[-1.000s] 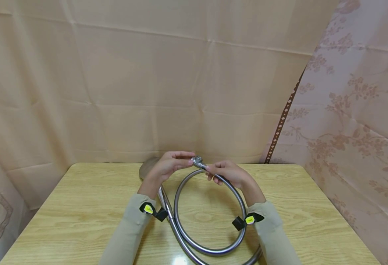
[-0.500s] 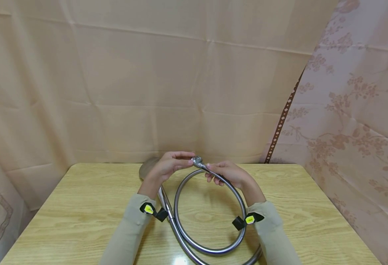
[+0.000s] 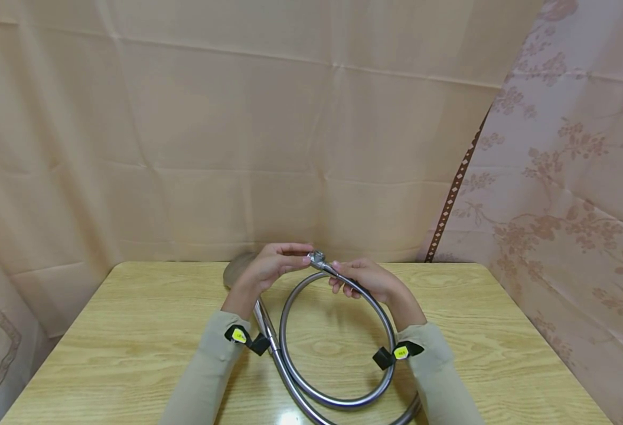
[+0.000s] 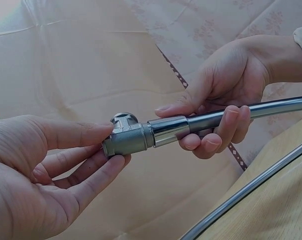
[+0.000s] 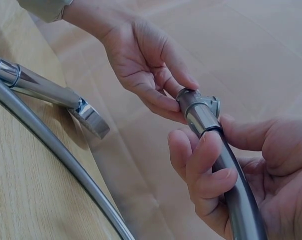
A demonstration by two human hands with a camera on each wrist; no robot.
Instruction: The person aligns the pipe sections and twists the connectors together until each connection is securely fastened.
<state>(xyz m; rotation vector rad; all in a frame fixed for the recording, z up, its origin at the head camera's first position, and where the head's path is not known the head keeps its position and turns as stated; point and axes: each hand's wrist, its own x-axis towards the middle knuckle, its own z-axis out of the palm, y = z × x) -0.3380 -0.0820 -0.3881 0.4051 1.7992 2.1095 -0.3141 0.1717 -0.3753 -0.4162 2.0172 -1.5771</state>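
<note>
Between thumb and fingers my left hand [image 3: 268, 267] pinches a small metal pipe fitting [image 4: 128, 139] with a short side outlet. It joins the hose's shiny end collar [image 4: 169, 130]. Just behind that collar, my right hand [image 3: 372, 278] grips the silvery shower hose [image 5: 235, 195], fingers curled under it and thumb along the collar. Both hands are raised above the table's far edge. From there the hose loops down onto the table and runs to the handle of a shower head [image 5: 92, 120], which lies behind my left wrist in the head view.
A light wooden table [image 3: 157, 330] carries the hose loop and shower head. Beige cloth [image 3: 226, 130] hangs right behind the far edge, and a floral curtain [image 3: 571, 195] hangs at the right. The hose's lower loop passes between my forearms.
My right thumb has shifted slightly along the collar by the fitting. The left hand, fitting and hose loop stay where they were.
</note>
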